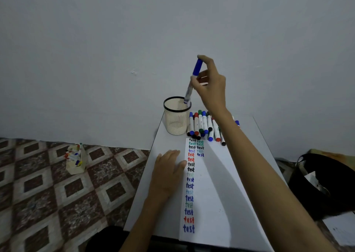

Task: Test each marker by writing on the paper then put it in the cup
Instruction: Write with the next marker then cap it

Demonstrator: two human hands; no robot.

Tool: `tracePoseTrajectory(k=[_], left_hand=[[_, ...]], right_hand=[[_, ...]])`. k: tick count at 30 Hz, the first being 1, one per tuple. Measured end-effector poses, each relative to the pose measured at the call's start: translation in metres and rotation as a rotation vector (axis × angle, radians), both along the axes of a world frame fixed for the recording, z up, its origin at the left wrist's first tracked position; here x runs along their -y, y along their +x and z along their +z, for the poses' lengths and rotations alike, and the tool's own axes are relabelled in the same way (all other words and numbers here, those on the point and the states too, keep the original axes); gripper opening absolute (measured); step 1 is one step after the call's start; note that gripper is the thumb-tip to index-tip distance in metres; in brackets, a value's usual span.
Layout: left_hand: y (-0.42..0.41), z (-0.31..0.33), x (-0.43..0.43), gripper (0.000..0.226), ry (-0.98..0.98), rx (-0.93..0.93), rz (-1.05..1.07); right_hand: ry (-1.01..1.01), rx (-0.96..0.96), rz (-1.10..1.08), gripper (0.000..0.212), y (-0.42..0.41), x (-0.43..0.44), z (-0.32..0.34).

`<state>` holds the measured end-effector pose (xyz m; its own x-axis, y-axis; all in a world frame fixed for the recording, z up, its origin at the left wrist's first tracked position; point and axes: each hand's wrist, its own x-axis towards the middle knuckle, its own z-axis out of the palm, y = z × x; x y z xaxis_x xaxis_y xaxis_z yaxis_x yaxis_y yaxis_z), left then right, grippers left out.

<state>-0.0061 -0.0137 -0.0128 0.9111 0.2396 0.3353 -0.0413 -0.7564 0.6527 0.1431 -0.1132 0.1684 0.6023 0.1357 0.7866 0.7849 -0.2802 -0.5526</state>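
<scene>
Blue marker [192, 80], cap end up, hangs over the cream mesh cup [175, 121] at the far end of the white table [165, 142], its lower end just inside the cup's right rim. Its long axis runs steeply, leaning up and to the right from the cup mouth toward the right hand [210, 86]. That hand grips it high, fingers curled round the upper barrel and one fingertip at the top of the blue cap. The cup lies below and slightly left of the grip, so the drop appears to need only a lowering along the marker's own line before the fingers let go. The right arm reaches across the paper [211, 174], wrist bent over a pile of capped markers [203, 124] just beside the cup. The left hand [169, 167], nearer the body, rests flat at the paper's left edge, fingers straight, holding nothing.
</scene>
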Motion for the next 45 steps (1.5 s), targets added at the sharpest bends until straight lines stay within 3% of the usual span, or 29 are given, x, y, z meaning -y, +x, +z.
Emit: tracePoseTrajectory(k=[8, 17, 26, 31, 35, 40, 45], left_hand=[[0.002, -0.002, -0.001, 0.041, -0.007, 0.051, 0.003], [0.004, -0.006, -0.002, 0.04, 0.011, 0.073, 0.006], [0.003, -0.005, -0.002, 0.036, 0.013, 0.09, 0.014], [0.002, -0.004, -0.002, 0.036, -0.01, 0.09, 0.003], [0.002, -0.005, -0.003, 0.036, -0.001, 0.086, -0.001], [0.003, -0.004, -0.002, 0.037, 0.0, 0.076, 0.006], [0.003, -0.003, -0.003, 0.037, 0.014, 0.064, 0.007]], right_hand=[[-0.259, -0.037, -0.18, 0.048, 0.02, -0.023, -0.043], [-0.269, -0.093, -0.209, 0.047, 0.017, -0.032, -0.079], [-0.335, -0.174, -0.278, 0.037, 0.019, -0.037, -0.072], [-0.142, -0.148, -0.296, 0.03, 0.009, -0.014, -0.064], [0.068, -0.31, -0.37, 0.025, 0.012, 0.031, -0.073], [-0.097, -0.635, -0.609, 0.029, 0.019, 0.108, -0.103], [-0.273, -0.84, -0.658, 0.023, 0.012, 0.139, -0.129]])
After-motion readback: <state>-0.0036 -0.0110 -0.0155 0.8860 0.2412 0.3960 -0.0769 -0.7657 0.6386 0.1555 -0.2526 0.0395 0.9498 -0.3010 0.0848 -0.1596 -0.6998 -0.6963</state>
